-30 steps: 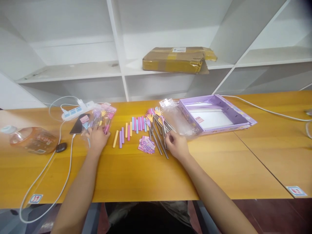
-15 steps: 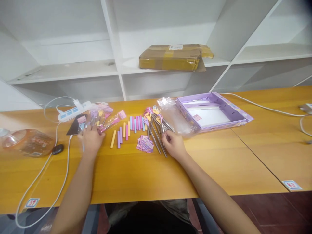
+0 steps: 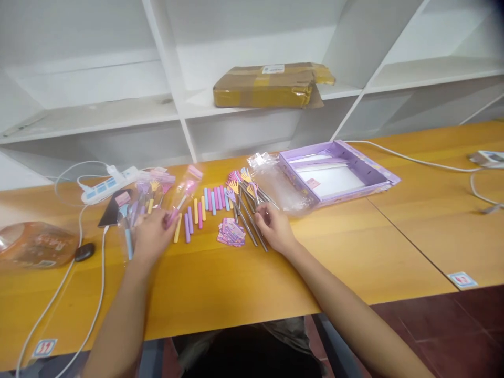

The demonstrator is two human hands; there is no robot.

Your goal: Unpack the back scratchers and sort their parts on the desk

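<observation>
My left hand (image 3: pixel 153 235) is closed round the pink handle of a packaged back scratcher (image 3: pixel 184 197), lifted at a tilt and blurred. More bagged back scratchers (image 3: pixel 151 195) lie beyond and beside this hand. My right hand (image 3: pixel 274 227) rests with curled fingers at the near right side of a pile of metal back scratchers (image 3: pixel 244 210) with coloured claw heads. Whatever its fingers grip is hidden. Between my hands, loose handle sleeves (image 3: pixel 214 201) in pink, purple, blue and yellow lie in rows. Small purple printed cards (image 3: pixel 231 232) are heaped in front of the pile.
A clear plastic bag (image 3: pixel 275 181) lies against an open purple box (image 3: pixel 317 195) at the right. On the left are a power strip (image 3: pixel 112 184), white cables, a black mouse (image 3: pixel 84 252) and an orange bottle (image 3: pixel 37 244). A taped carton (image 3: pixel 268 86) sits on the shelf.
My left hand has raised the packaged pink back scratcher, now tilted upward, and moved slightly right and nearer. My right hand stays by the metal pile. The whole view has shifted a little.
</observation>
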